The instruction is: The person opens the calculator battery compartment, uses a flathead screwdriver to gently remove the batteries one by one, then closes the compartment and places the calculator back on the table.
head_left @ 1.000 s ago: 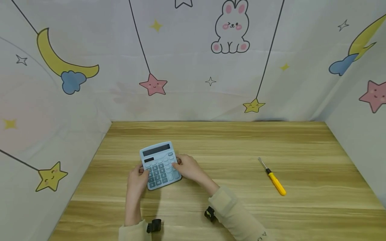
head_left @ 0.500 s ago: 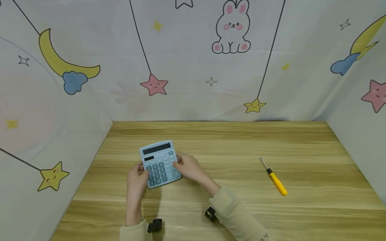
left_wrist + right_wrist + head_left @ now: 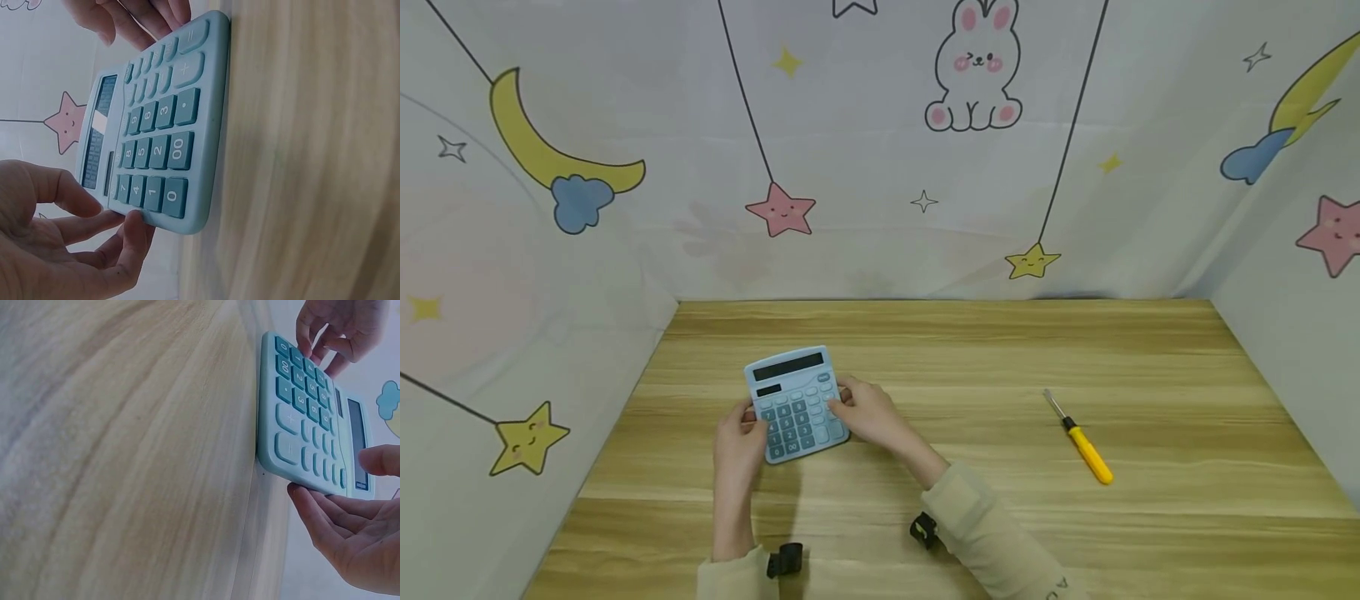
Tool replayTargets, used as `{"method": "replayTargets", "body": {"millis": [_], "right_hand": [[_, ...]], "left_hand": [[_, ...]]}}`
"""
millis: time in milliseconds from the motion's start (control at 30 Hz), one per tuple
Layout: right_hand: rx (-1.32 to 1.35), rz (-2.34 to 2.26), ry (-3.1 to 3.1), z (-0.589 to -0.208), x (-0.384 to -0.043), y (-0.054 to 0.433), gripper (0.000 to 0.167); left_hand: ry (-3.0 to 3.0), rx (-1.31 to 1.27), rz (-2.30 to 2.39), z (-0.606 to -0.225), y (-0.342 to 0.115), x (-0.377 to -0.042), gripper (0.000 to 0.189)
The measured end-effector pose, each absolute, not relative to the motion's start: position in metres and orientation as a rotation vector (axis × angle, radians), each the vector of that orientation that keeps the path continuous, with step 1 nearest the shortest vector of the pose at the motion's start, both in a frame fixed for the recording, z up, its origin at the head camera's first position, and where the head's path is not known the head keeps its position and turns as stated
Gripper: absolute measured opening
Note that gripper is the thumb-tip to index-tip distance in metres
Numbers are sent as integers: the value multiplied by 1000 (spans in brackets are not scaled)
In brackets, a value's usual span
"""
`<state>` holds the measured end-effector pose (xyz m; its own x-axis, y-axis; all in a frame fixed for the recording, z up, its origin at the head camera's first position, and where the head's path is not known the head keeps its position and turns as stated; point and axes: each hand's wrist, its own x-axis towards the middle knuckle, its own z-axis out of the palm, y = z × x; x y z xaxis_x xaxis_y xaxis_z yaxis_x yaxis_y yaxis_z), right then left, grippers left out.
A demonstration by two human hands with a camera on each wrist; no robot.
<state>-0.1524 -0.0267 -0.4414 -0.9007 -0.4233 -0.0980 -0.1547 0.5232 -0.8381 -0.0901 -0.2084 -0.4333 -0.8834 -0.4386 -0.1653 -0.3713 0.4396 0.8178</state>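
Observation:
A light blue calculator (image 3: 797, 406) with darker number keys stands tilted between both hands, its display end raised. In the left wrist view the calculator (image 3: 159, 137) has its lower edge close over the tabletop. My left hand (image 3: 739, 446) holds its left side, thumb near the number keys and fingers at the side and underneath. On the opposite side my right hand (image 3: 871, 412) grips the edge, its thumb near the right-hand keys. Fingers of the right hand (image 3: 350, 531) reach along and under that side in the right wrist view.
A screwdriver (image 3: 1078, 437) with a yellow handle lies on the wooden table (image 3: 970, 358), right of the hands. A white cloth backdrop (image 3: 865, 150) with cartoon prints rises behind the table and along both sides. Black wrist straps (image 3: 786, 560) sit at the sleeves.
The calculator has shifted slightly away from the person, both hands keeping their hold on its sides. The screwdriver lies where it was.

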Motion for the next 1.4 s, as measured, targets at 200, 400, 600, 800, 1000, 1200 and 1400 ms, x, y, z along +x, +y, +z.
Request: {"method": "replayTargets", "body": {"millis": [200,400,600,800,1000,1200,1400], "right_hand": [[-463,-1360,2445,-441,-152,-27,49],[-438,-1407,2424,-442,-151,-28,49],[-431,-1445,2422,-443,-149,-28,50],[-409,-1473,2427,-441,-148,-28,49],[-420,-1497,2424,-441,-149,-28,48],[-432,-1532,2408,-440,-148,-28,47],[-436,-1535,2408,-439,-148,-27,49]], "left_hand": [[-2586,726,-1448,-432,-207,-90,55],[-2563,688,-1422,-431,-206,-90,55],[-2569,669,-1436,-429,-206,-89,58],[-2556,640,-1445,-430,-206,-89,58],[-2545,633,-1451,-429,-206,-90,59],[-2519,629,-1457,-428,-206,-89,58],[-2490,607,-1480,-427,-204,-88,57]]}}
